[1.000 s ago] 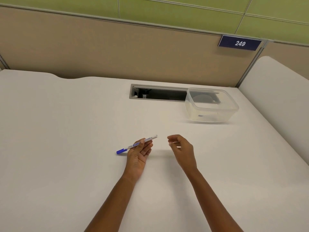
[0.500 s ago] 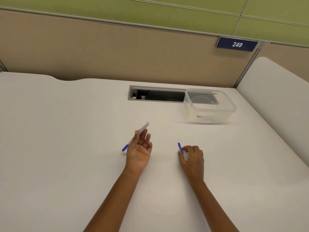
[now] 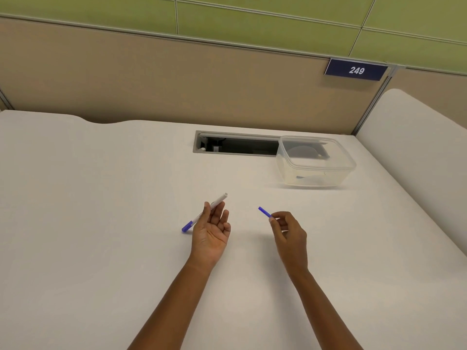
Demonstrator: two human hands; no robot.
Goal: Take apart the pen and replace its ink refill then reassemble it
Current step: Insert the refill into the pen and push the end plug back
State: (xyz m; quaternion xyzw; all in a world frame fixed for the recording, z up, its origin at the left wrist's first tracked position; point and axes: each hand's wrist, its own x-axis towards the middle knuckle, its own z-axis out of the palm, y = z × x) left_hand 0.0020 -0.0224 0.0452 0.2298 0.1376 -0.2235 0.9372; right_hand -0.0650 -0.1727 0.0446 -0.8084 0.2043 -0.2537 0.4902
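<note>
Clear plastic tub (image 3: 316, 162) sits beyond hands pinching pen (image 3: 205, 212) and blue piece (image 3: 264, 212).

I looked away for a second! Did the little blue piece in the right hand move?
Yes. The little blue piece, pinched in the right hand, has lifted off the desk and points up toward the clear box.

Left hand (image 3: 211, 229) holds pen (image 3: 204, 212); right hand (image 3: 288, 229) pinches blue piece (image 3: 264, 212), perhaps its cap.
</note>
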